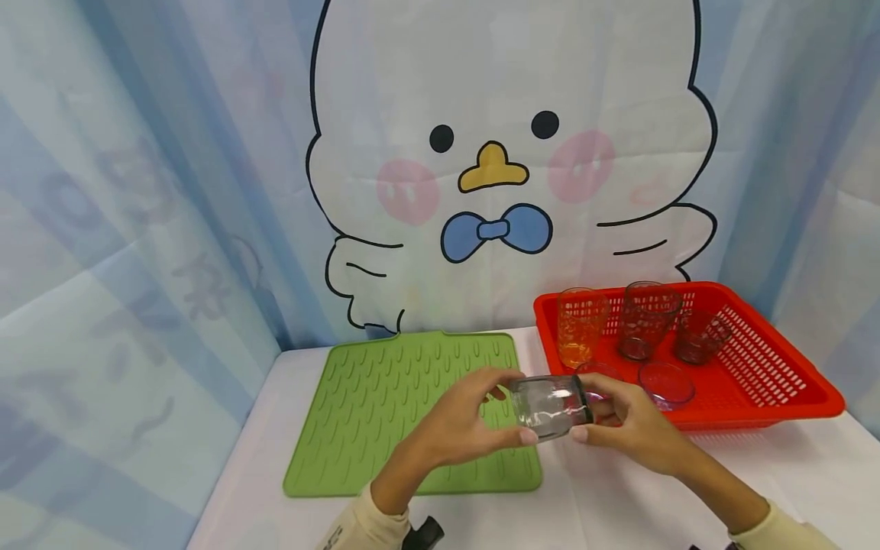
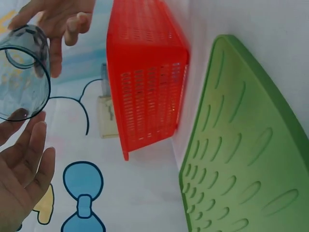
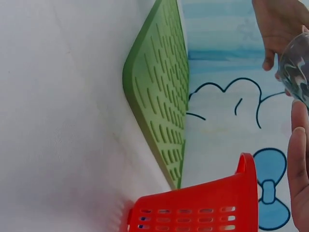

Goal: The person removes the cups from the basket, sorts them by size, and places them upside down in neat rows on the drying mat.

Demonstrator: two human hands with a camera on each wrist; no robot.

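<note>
A clear drinking glass (image 1: 548,405) lies sideways in the air between both hands, above the gap between the green mat and the red basket. My left hand (image 1: 467,424) holds its rim end, thumb below and fingers above. The right hand (image 1: 629,420) grips the darker, thick base end between thumb and fingers. In the left wrist view the glass (image 2: 21,79) shows its round open mouth, with left fingertips (image 2: 36,128) at the rim. Only part of the glass (image 3: 297,67) appears in the right wrist view.
A ribbed green drying mat (image 1: 399,428) lies left on the white-covered table (image 1: 254,458). At right a red plastic basket (image 1: 791,382) contains an amber-looking glass (image 1: 580,328), other clear glasses (image 1: 646,321) and pinkish round glassware (image 1: 667,383). A curtain (image 1: 495,290) with a cartoon bird hangs behind.
</note>
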